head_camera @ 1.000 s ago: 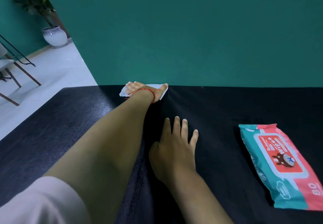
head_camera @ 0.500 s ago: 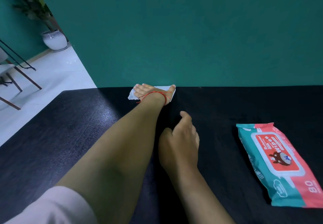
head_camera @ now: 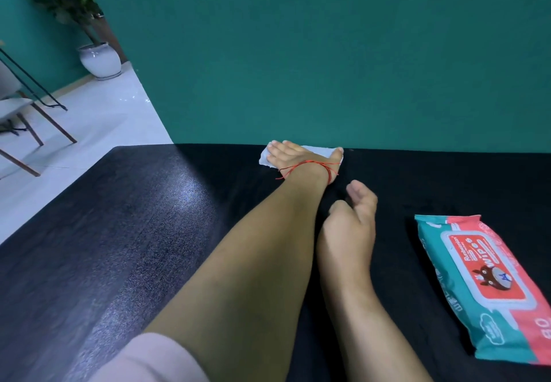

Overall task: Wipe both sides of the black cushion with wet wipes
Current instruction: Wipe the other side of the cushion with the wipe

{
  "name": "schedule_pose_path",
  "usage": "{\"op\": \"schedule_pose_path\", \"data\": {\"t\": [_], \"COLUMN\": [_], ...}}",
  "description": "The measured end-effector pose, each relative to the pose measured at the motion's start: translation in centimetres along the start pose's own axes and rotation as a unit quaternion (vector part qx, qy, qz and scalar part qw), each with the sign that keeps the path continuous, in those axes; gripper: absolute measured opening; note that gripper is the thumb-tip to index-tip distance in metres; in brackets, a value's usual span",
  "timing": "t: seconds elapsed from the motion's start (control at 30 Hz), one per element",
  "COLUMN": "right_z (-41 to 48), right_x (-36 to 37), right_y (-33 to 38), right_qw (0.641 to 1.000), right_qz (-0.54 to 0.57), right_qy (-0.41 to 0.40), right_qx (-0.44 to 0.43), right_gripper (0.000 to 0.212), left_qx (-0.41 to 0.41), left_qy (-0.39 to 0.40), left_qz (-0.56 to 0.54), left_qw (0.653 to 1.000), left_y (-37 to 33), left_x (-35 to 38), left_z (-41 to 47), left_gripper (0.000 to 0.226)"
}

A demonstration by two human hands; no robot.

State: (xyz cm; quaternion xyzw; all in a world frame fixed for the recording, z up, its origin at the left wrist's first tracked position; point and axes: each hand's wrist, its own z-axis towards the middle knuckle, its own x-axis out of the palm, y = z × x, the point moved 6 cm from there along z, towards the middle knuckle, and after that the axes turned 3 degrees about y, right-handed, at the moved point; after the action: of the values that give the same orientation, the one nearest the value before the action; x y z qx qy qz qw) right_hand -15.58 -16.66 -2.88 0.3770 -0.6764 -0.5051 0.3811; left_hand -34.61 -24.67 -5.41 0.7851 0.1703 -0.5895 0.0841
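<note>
Sliding rightward along the far edge since a second ago, the left hand presses flat, fingers straight, on the wet wipe atop the black cushion. Meanwhile the right hand has rolled from flat onto its edge, fingers loosely curled, holding nothing. Even palm pressure and overlapping strokes would probably serve best, with that right hand steadying the cushion.
</note>
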Motion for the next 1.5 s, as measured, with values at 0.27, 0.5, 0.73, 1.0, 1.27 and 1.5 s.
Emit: {"op": "schedule_pose_path", "data": {"t": [0.27, 0.5, 0.73, 1.0, 1.27, 1.5], "right_z": [-0.9, -4.1, -6.1, -9.2, -5.9, -2.2], "right_x": [-1.7, -3.1, 4.4, 13.9, 8.1, 3.6], "right_y": [-0.1, -3.8, -5.1, -7.1, -4.5, -3.5], "right_qw": [0.902, 0.690, 0.664, 0.638, 0.756, 0.735], "right_qz": [-0.401, -0.690, -0.712, -0.715, -0.619, -0.659], "right_qy": [0.106, 0.170, 0.192, 0.253, 0.170, 0.104], "right_qx": [-0.120, -0.140, -0.126, -0.128, -0.130, -0.124], "right_gripper": [0.063, 0.088, 0.091, 0.090, 0.089, 0.079], "left_qx": [0.006, 0.011, -0.005, -0.026, -0.018, -0.033], "left_qy": [-0.001, 0.002, -0.025, -0.033, -0.037, -0.041], "left_qz": [0.000, -0.004, -0.012, -0.021, -0.030, -0.025], "left_qw": [1.000, 1.000, 1.000, 0.999, 0.999, 0.998], "left_y": [0.5, 0.7, 6.3, 15.3, 16.4, 16.2], "left_x": [-0.2, -0.4, -1.4, -3.2, -3.0, -3.1], "left_z": [-0.4, -0.4, 3.2, 7.1, 7.6, 7.1], "left_gripper": [0.137, 0.138, 0.141, 0.144, 0.142, 0.140]}}
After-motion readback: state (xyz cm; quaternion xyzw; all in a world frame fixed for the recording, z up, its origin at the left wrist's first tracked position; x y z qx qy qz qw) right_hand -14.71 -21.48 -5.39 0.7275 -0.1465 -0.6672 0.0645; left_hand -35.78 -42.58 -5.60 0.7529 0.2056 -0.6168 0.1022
